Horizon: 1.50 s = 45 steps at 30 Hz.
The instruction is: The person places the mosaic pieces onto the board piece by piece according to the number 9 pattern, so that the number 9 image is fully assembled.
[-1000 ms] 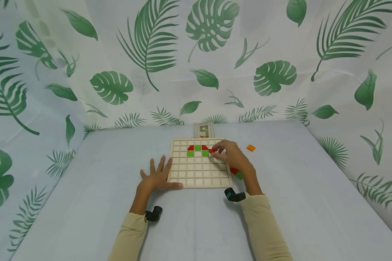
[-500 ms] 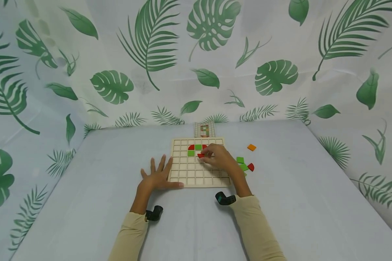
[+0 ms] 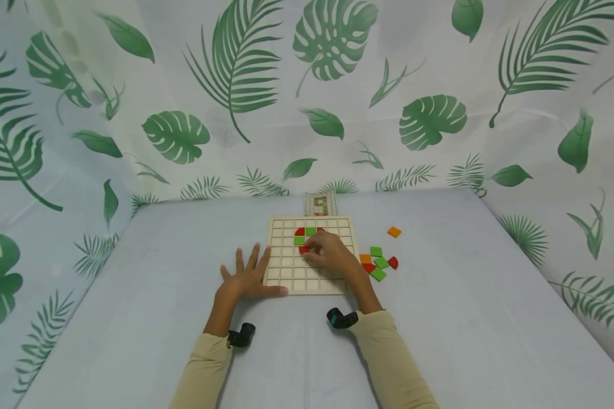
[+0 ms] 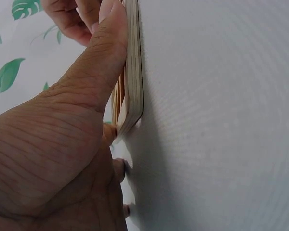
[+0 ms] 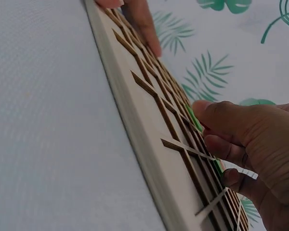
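Observation:
A wooden grid board [image 3: 286, 272] lies on the table, with a red quarter-round tile [image 3: 299, 232] and green square tiles, one of them a green tile [image 3: 299, 241], set in its upper cells. My right hand [image 3: 332, 254] pinches a red tile [image 3: 303, 249] over the cell just below that green one. In the right wrist view the thumb and fingers come together at the board's surface and mostly hide the piece. With fingers spread, my left hand [image 3: 245, 281] rests against the board's left edge, its thumb on the near-left corner, as the left wrist view [image 4: 86, 91] also shows.
Right of the board lie loose tiles: an orange square [image 3: 365, 258], a green square [image 3: 376, 251], a red quarter-round [image 3: 393, 262] and others. Farther off sits another orange tile [image 3: 394, 232]. A pattern card [image 3: 320, 203] stands behind the board. Leaf-printed cloth [image 3: 266, 153] hangs around the table.
The right hand has carried the red tile leftward across the board, from the right columns to below the left green tile. Its move uncovers the loose tiles on the right. My left hand stays put.

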### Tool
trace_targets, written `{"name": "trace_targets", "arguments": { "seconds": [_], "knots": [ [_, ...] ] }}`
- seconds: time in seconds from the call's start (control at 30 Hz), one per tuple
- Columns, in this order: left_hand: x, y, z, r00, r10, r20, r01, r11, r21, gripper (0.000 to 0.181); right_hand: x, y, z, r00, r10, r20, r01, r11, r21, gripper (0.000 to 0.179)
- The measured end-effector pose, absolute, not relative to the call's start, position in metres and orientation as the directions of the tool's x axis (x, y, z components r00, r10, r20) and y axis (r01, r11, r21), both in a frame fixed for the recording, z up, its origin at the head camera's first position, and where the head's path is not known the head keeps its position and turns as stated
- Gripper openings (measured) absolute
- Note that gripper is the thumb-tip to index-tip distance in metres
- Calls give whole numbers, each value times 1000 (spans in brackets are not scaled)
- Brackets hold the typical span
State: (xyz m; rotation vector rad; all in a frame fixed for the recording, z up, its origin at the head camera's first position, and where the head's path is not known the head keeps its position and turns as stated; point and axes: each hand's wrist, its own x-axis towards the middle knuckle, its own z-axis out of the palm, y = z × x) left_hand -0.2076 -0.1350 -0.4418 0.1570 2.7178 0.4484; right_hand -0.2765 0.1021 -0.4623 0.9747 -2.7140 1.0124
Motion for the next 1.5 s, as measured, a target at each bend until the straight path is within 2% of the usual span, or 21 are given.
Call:
{"name": "trace_targets", "arguments": {
  "seconds": [0.37, 0.93, 1.5],
  "knots": [
    [-208, -134, -442, -918, 165, -360, 43, 945, 323, 113, -273, 92, -464, -856, -467, 219, -503, 658, -561, 21],
    [-207, -134, -441, -921, 168, -350, 52, 947, 317, 112, -273, 82, -467, -879, -425, 218, -474, 723, -502, 23],
    [-206, -134, -438, -917, 177, -357, 56, 944, 326, 112, -272, 82, -467, -886, -402, 230, -460, 705, -540, 24]
  ]
}}
